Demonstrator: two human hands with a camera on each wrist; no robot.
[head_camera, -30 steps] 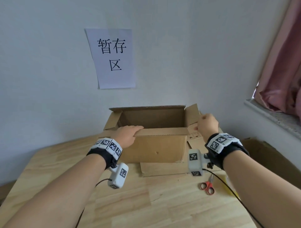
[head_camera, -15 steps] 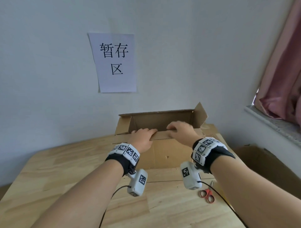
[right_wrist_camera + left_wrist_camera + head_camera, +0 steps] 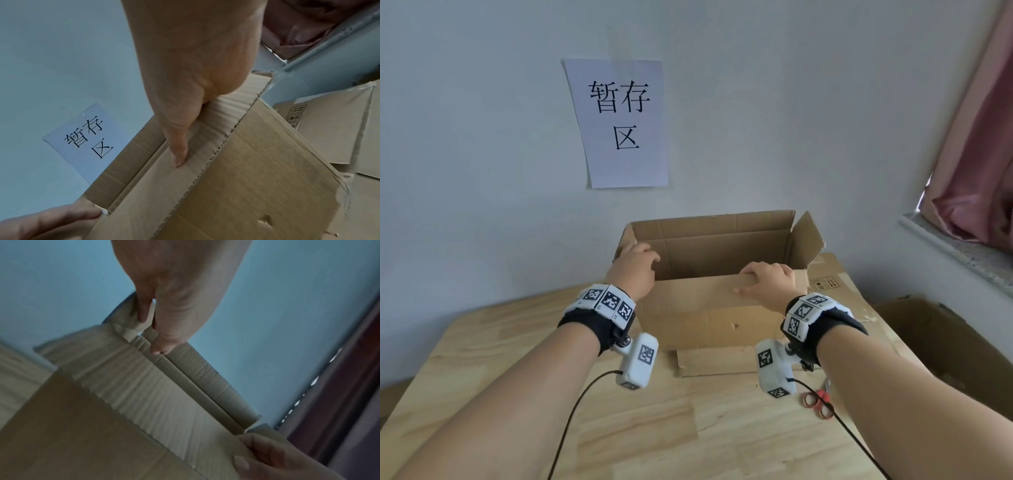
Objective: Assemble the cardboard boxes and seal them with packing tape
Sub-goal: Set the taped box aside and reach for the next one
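Observation:
An open brown cardboard box (image 3: 709,318) stands on the wooden table (image 3: 482,359) against the wall, its top flaps up. My left hand (image 3: 635,267) pinches the box's left end flap (image 3: 133,331) at the near left corner, thumb on one side and fingers on the other. My right hand (image 3: 768,279) grips the near long flap (image 3: 216,129), fingers curled over its top edge and thumb (image 3: 179,155) pressed on its outer face. The right end flap (image 3: 808,236) stands open, angled outward. No tape is in view.
Flattened cardboard (image 3: 835,284) lies under and to the right of the box. Red-handled scissors (image 3: 818,404) lie on the table by my right forearm. Another cardboard piece (image 3: 941,346) leans off the table's right side. A paper sign (image 3: 619,120) hangs on the wall; a window sill (image 3: 955,250) with a pink curtain is at right.
My left hand slid left along the near flap to the left end flap. My right hand moved right along the near flap. The box now stands more open.

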